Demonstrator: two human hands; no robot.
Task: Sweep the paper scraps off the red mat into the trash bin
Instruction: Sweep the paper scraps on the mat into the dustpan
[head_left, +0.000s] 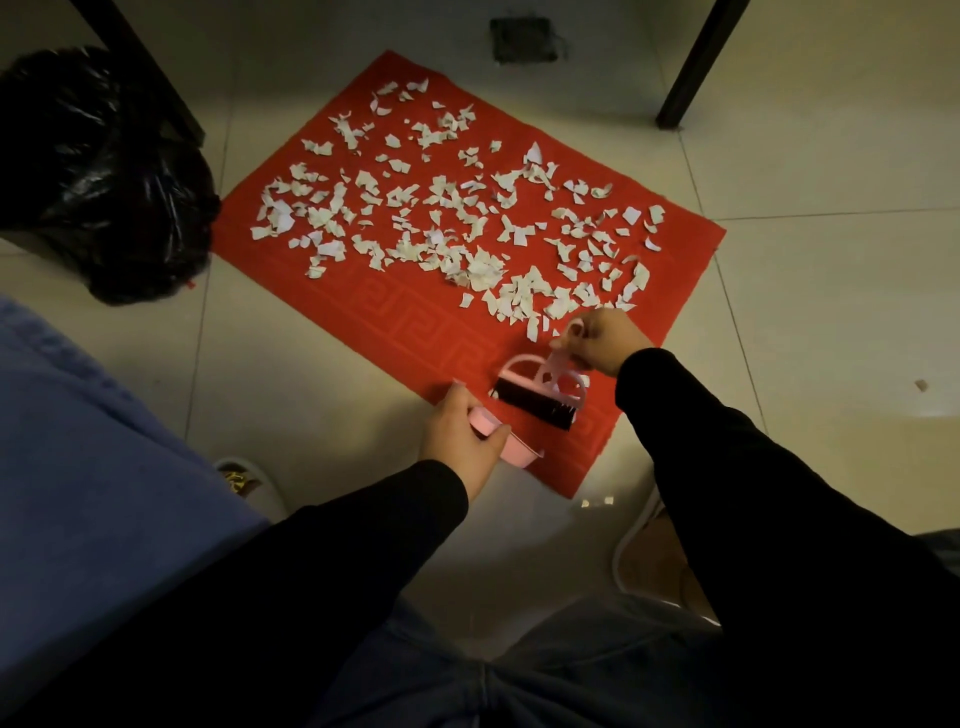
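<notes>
Nearest the camera, two black sleeves reach forward over a tiled floor (810, 171). The left hand (457, 431) curls its fingers and thumb around the handle of a pink dustpan (506, 441), which sits at the near edge of the red mat (363, 306). Just beyond it, the right hand (605, 340) pinches the pink handle of a small brush (535, 389), whose black bristles rest on the mat beside the dustpan. Past the hands, white paper scraps (447, 218) lie scattered across most of the mat, thickest in the middle, all still on the red surface. To the far left, the trash bin (104, 171), lined with a black bag, stands on the floor touching the mat's left corner. Two dark furniture legs rise at the far edge.
</notes>
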